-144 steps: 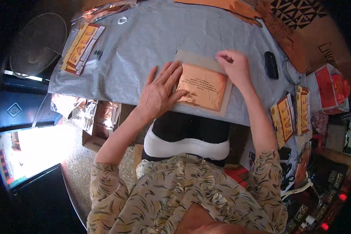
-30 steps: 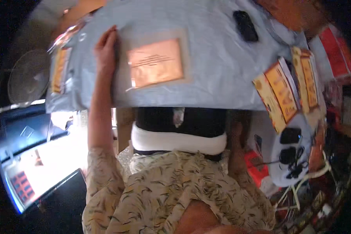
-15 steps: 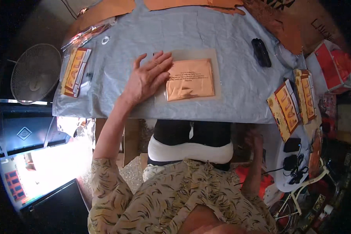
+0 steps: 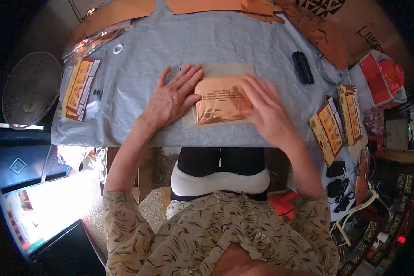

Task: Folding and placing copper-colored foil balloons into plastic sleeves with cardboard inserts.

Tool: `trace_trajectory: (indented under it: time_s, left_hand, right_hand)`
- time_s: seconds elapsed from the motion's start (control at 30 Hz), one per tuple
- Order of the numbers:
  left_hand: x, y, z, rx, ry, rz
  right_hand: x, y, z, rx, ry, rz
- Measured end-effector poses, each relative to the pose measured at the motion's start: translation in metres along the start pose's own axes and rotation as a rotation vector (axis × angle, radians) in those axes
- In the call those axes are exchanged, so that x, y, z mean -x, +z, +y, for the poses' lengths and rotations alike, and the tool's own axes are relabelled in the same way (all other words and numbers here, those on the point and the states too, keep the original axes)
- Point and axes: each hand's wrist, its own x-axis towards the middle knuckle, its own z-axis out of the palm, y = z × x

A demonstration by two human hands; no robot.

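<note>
A shiny copper-coloured flat packet (image 4: 220, 109) with small dark print lies on the grey cloth-covered table in front of me. Under it, a larger translucent sheet or sleeve (image 4: 227, 69) shows around the edges; I cannot tell whether the packet is inside it. My left hand (image 4: 172, 96) rests flat, fingers spread, over the left edge of the sheet and packet. Over the packet's right side lies my right hand (image 4: 267, 103), its fingers stretched out and slightly smeared by motion. They cover the packet's right edge.
Yellow printed cards lie at the table's left (image 4: 80, 89) and right (image 4: 329, 131) edges. A black elongated object (image 4: 302, 67) lies at the far right, a white ring (image 4: 118, 48) at the far left. Beside the table stand a fan (image 4: 32, 89) and a red-and-white box (image 4: 377, 78).
My right hand has come up from below the table's right front edge onto the packet's right side. The left hand stays on the left edge. The view has shifted slightly.
</note>
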Motion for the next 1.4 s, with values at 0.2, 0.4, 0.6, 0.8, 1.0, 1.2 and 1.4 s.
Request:
trace_trajectory:
  time_s: [0.2,0.4,0.6,0.8,1.0,1.2,1.4]
  left_hand:
    - [-0.001,0.000,0.002,0.040,-0.026,-0.032]
    - [0.001,0.003,-0.005,0.115,-0.040,-0.003]
    - [-0.037,0.000,-0.047,0.464,-0.050,0.063]
    - [-0.066,-0.002,-0.064,0.365,-0.091,0.213]
    - [-0.077,-0.013,-0.062,0.649,-0.303,-0.126]
    - [-0.067,0.000,-0.060,0.672,-0.109,0.041]
    - [-0.059,0.001,-0.059,0.543,0.019,0.136]
  right_hand:
    - [-0.024,0.049,0.031,0.088,0.029,-0.077]
    - [-0.026,0.057,0.048,0.059,-0.016,0.096]
    - [-0.071,0.035,0.076,-0.219,0.164,0.091]
    - [-0.085,0.029,0.093,-0.038,0.219,0.203]
    - [-0.086,0.022,0.103,-0.108,0.220,0.107]
    - [-0.083,0.020,0.121,-0.400,0.202,-0.004]
    - [-0.073,0.025,0.116,-0.381,0.144,0.119]
